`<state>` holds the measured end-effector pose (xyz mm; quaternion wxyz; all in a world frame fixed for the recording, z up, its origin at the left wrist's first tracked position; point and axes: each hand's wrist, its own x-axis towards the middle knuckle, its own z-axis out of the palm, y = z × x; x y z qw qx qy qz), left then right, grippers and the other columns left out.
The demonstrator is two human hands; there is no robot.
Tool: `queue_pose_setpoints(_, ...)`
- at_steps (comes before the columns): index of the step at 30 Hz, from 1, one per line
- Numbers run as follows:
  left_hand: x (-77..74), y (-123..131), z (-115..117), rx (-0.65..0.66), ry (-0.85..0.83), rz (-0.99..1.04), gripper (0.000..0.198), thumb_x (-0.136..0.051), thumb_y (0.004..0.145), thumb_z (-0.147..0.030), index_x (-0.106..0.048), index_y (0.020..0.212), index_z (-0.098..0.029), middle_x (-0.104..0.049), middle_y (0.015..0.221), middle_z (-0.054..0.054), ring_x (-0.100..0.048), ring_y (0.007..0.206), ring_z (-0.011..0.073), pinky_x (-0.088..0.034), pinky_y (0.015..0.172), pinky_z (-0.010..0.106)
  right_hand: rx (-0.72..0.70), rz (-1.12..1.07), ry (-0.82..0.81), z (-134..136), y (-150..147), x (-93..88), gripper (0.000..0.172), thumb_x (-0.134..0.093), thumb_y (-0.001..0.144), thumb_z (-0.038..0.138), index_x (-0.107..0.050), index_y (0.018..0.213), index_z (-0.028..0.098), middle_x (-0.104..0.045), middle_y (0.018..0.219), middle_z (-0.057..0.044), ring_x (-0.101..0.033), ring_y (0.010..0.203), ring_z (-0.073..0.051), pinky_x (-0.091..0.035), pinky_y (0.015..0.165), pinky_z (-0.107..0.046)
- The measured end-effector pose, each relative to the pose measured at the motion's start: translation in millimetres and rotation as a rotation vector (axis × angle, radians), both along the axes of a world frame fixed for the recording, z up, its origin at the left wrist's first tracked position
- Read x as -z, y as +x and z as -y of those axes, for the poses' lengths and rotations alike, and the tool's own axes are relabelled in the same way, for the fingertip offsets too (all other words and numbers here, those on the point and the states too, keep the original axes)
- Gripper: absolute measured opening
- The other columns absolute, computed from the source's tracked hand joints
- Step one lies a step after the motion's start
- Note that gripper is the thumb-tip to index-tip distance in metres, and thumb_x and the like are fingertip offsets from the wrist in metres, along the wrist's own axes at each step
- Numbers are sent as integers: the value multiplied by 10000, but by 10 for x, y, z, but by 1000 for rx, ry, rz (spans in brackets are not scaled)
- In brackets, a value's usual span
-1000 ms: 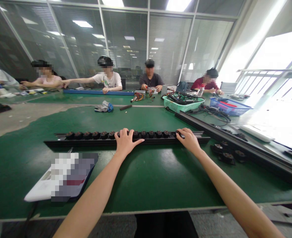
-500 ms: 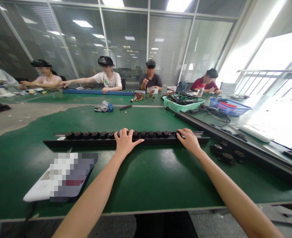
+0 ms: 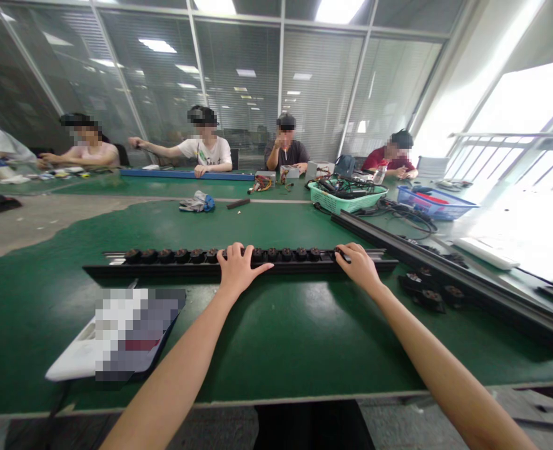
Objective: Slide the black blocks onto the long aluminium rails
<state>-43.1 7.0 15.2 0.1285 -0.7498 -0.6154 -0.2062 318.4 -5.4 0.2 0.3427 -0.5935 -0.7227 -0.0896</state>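
Observation:
A long black rail (image 3: 192,271), like a power strip housing, lies across the table before me with a row of round black socket modules (image 3: 165,255) in its channel. My left hand (image 3: 237,269) grips the rail near its middle, fingers over the top and thumb stretched along the near side; it hides some of the modules. Toward the right end, my right hand (image 3: 358,264) pinches a black socket module (image 3: 339,250) at the channel, its fingers covering most of it. A short gap separates this module from the row.
Loose black modules (image 3: 429,297) lie right of my hand, beside a second long rail (image 3: 445,275) set diagonally. A green basket (image 3: 339,201) of cables, a blue basket (image 3: 438,206), gloves (image 3: 196,202) and a white device (image 3: 72,350) are around. Several co-workers sit across the table.
My hands and the rail stay put. Across the table, one co-worker's outstretched hand has risen with a dark object or cable, and another's hand has come up toward the head.

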Motion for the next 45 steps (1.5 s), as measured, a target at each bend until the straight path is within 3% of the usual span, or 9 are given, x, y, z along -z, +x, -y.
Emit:
queue_pose_setpoints(29,13,8,-11,-5,24,-19,836,-444,838,-856,-636,1304,-188,-549,1282,189,-470,1202,364,-300,1076,559,40,0,-30,5,82,14,346,-502,982,404,-733,1152,211,-691,1091,-116,-616,1071,-280,-511,867,-375)
queue_pose_setpoints(36,-2,22,-3,-10,15,-24,827,-440,846,-850,-632,1310,-192,-548,1298,188,-468,1212,360,-307,1074,549,128,-21,33,14,1,29,362,-512,989,463,-753,1089,212,-681,1052,-112,-595,1065,-281,-500,843,-376)
queue_pose_setpoints(45,-4,18,-3,1,23,-16,839,-443,838,-856,-638,1302,-185,-550,1286,191,-468,1205,365,-303,1078,559,180,-16,57,-3,-106,62,326,-482,996,399,-744,1049,213,-659,1039,-126,-571,1030,-282,-474,834,-387)
